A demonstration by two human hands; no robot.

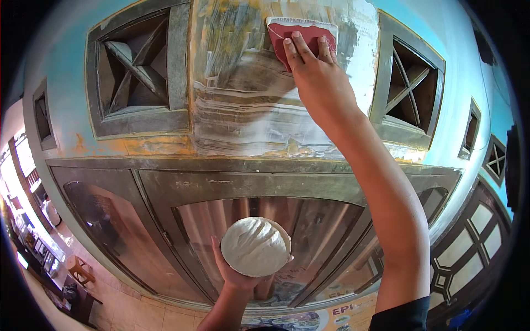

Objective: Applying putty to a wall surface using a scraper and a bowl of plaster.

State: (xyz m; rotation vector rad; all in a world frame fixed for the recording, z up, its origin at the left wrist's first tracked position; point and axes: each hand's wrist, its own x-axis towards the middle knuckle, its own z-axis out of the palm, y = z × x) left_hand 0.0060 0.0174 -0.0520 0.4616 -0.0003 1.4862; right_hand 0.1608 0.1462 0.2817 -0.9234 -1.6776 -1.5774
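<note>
My right hand (pixel 317 71) reaches up and presses a flat red scraper (pixel 301 36) with a pale edge against the wall. Under it lies a broad patch of wet white putty (pixel 248 105) smeared between two vent openings. Lower down, my left hand (pixel 234 270) holds up a round bowl (pixel 255 246) heaped with white putty, fingers cupped beneath it. The bowl hangs in front of the window glass, well below the scraper.
A framed vent with crossed slats (pixel 138 71) sits left of the patch, another vent (pixel 408 88) right of it. Beneath runs a grey window frame (pixel 248 182) with glass panes. The blue wall (pixel 66 66) shows peeling orange spots. Furniture (pixel 80 270) stands far below on the left.
</note>
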